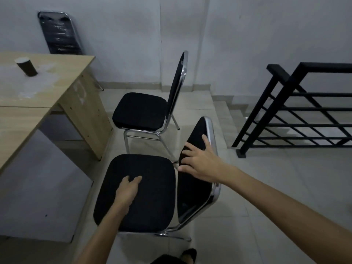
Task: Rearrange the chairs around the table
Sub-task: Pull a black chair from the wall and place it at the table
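Reaching forward and down, both bare forearms are stretched over the near chair [137, 193]. The left hand [127, 189] is laid palm-down on the black seat cushion, its fingers bent loosely and close together; the cushion is pressed rather than clasped, and nothing is enclosed by the hand. The right hand [202, 162] is spread wide against the front of the chair's black backrest, fingers fanned and pointing left, thumb raised toward the chrome rim; the pad is touched flat, and whether the frame edge is gripped cannot be told. The near chair is turned with its seat toward the table [47, 96], just beside the table's corner, its backrest on the right. A second chair [141, 111] of the same kind is stood behind it, also facing the table, near the side panel. A third chair [59, 33] is seen behind the table, its back wrapped in clear film and leaning against the wall [123, 35]. On the pale wooden tabletop, which is marked with whitish smears, a brown cup [26, 67] is stood. The floor [276, 183] is laid with light tiles. To the right, a black metal railing [297, 111] is set along a descending stair. At the bottom edge, a foot in a dark sandal [188, 255] is shown.
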